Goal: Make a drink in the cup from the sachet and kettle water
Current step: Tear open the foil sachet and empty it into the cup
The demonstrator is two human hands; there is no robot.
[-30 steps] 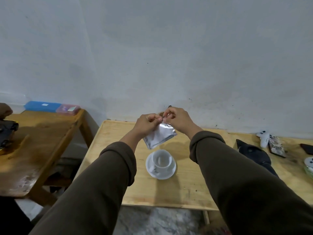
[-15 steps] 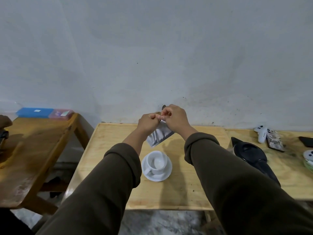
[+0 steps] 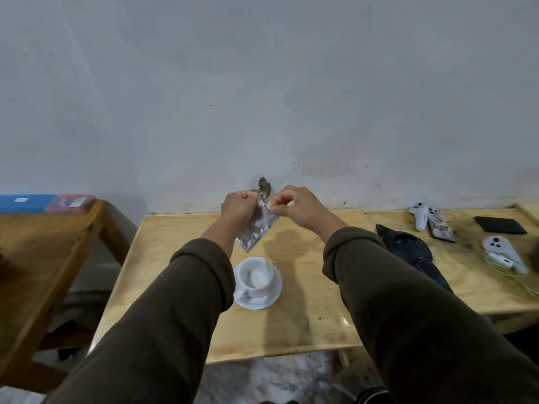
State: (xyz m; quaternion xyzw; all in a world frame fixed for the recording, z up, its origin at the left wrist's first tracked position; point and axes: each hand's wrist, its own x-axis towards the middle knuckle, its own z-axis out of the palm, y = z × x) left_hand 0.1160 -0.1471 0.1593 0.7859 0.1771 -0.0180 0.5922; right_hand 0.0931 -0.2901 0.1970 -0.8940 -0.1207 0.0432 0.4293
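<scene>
Left hand [image 3: 237, 207] pinches the crinkled silver foil sachet [image 3: 254, 231] at its top corner, right hand [image 3: 297, 207] gripping the same edge, sachet hanging just above the empty white ceramic cup [image 3: 256, 276] on the pale wooden counter [image 3: 306, 301].

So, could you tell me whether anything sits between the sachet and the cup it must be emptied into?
Nothing visible does: the sachet, pinched by both hands, hangs just above the open cup.
</scene>
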